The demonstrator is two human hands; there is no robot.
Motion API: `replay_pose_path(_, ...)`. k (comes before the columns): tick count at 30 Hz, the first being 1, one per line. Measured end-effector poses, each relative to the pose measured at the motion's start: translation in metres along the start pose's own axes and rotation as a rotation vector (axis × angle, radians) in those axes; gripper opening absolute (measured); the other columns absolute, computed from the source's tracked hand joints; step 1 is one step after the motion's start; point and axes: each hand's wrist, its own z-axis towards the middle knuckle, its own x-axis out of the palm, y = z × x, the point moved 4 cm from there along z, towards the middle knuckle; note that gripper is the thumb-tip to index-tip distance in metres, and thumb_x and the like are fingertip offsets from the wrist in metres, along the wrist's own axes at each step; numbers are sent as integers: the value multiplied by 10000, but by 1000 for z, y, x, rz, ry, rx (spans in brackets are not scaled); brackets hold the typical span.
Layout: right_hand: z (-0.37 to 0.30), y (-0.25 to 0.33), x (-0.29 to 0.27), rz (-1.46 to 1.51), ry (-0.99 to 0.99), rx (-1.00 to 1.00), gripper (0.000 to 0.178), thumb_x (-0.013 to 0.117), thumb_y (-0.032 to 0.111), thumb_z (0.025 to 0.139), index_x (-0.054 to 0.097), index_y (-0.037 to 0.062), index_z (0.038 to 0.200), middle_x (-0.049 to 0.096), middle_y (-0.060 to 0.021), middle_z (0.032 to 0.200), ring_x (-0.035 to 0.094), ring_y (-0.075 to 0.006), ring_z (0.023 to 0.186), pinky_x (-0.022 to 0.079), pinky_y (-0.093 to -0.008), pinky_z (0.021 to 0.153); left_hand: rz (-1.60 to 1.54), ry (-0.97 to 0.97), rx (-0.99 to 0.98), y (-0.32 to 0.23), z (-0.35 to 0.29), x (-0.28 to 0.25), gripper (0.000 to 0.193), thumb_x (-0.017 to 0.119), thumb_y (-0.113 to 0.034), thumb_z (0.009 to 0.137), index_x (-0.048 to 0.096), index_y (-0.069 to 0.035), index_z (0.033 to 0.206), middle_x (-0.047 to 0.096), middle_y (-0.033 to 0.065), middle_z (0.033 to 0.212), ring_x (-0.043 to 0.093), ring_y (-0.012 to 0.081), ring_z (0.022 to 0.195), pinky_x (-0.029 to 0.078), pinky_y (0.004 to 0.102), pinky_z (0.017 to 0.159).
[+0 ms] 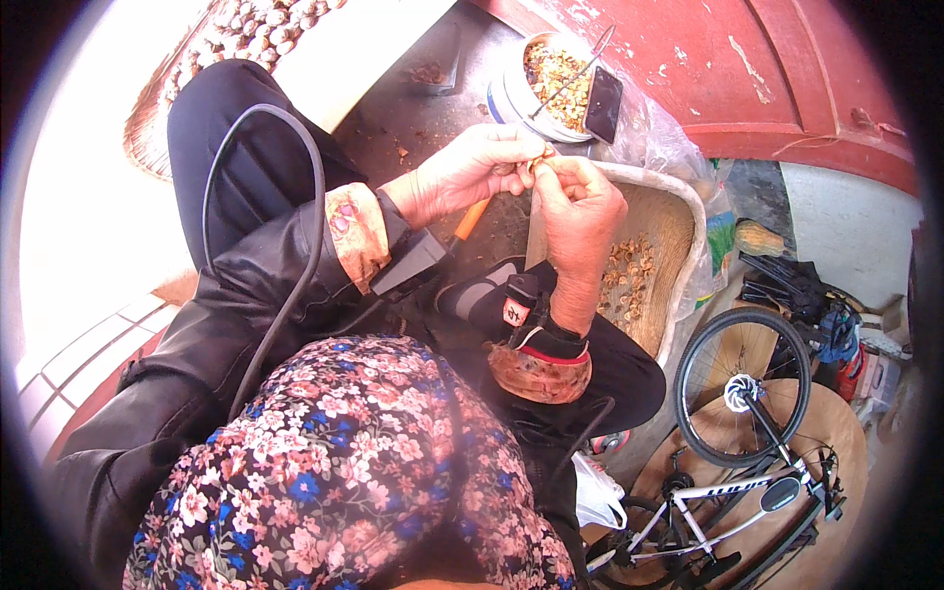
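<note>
My left hand and my right hand meet in front of me, fingertips pinched together. Between them is a small yellow-brown piece that looks like a bit of walnut; the fingers cover most of it. Below my right hand sits a pale tray with brown shell-like pieces in it. Just beyond the hands stands a white bucket filled with yellow-brown pieces. An orange handle shows beneath my left wrist, its tool partly hidden.
A dark phone rests at the bucket's edge, near a thin metal rod. Round, nut-like things fill a woven basket at far left. A bicycle lies at the right. A red door stands beyond.
</note>
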Motion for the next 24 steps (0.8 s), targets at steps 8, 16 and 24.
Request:
replay_pose_path(8, 1, -4, 0, 33, 20, 29, 62, 638, 58, 738, 636, 15, 783, 650, -61, 659, 619, -115, 563, 478, -255, 544, -74, 10, -24, 3, 3, 0, 186, 554, -147, 873, 581, -2, 986, 616, 29, 881, 580, 65, 730, 511, 176, 654)
replay_pose_path(16, 0, 3, 1, -51, -11, -57, 93, 645, 68, 742, 638, 2, 807, 652, -94, 710, 632, -157, 590, 485, -271, 559, -41, 21, -6, 2, 2, -3, 173, 560, -152, 873, 578, -17, 979, 604, 17, 869, 579, 62, 729, 507, 169, 632)
replay_pose_path(24, -1, -2, 1, -33, 15, 21, 107, 652, 77, 742, 639, -3, 812, 657, -97, 723, 648, -164, 626, 490, -270, 577, 7, -12, 7, 3, 3, -3, 172, 576, -136, 864, 571, -7, 979, 592, 30, 916, 585, 73, 788, 508, 177, 678)
